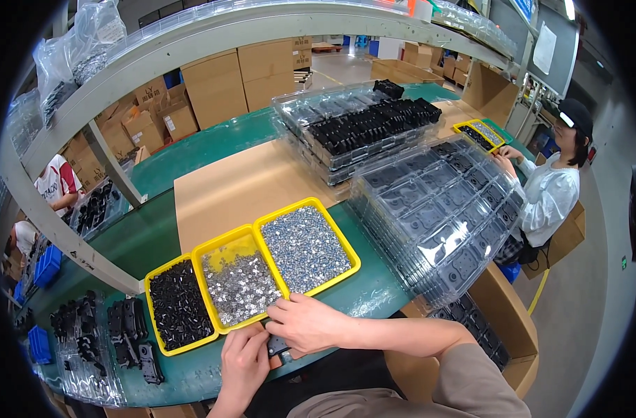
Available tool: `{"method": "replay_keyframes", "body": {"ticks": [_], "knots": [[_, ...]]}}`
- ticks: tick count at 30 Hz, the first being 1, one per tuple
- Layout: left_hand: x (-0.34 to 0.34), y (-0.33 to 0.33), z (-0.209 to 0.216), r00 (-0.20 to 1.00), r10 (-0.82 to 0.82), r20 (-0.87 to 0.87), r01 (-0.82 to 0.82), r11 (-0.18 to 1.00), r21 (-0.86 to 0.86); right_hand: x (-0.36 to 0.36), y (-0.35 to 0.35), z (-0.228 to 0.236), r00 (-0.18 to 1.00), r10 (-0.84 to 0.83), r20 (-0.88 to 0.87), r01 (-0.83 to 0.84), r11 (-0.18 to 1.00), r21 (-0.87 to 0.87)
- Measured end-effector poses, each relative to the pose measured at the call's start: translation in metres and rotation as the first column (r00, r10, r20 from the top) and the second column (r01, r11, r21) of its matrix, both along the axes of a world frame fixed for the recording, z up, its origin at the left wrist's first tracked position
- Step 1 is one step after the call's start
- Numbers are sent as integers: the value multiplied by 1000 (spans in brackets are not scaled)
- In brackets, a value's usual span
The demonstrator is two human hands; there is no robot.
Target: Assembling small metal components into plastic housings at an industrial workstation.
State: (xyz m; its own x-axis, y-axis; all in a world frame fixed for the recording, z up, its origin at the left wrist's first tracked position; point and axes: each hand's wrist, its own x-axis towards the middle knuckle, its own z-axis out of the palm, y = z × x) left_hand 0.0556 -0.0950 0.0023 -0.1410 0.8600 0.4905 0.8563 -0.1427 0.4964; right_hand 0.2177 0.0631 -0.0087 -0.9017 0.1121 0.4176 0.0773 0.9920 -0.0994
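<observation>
A small flat black plastic part (277,345) lies at the near table edge, mostly covered by my hands. My left hand (245,364) is closed at its left side, with thumb and fingers bent against it. From the right, my right hand (309,324) reaches over the part with fingertips pinched; anything tiny between them is hidden. Just beyond are three yellow trays: one with small black pieces (181,304), one with flat silver metal pieces (243,287), one with small bluish-silver pieces (304,249).
More black parts (126,327) lie left on the green table. Stacked clear plastic trays (436,209) stand right, above an open carton (516,313). Farther back, black parts (374,125) fill another tray stack. A metal frame (74,244) rises left. A co-worker (551,174) works at right.
</observation>
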Motion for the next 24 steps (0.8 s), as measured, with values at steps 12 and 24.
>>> {"method": "replay_keyframes", "body": {"ticks": [12,24], "knots": [[1,2,-1,999,-1,-38,0,1000,-21,1,3,5,998,32,52,-32,999,-4],[-19,-4,-14,982,-188,-6,188,982,11,2,7,21,984,89,153,-88,996,-11]]}}
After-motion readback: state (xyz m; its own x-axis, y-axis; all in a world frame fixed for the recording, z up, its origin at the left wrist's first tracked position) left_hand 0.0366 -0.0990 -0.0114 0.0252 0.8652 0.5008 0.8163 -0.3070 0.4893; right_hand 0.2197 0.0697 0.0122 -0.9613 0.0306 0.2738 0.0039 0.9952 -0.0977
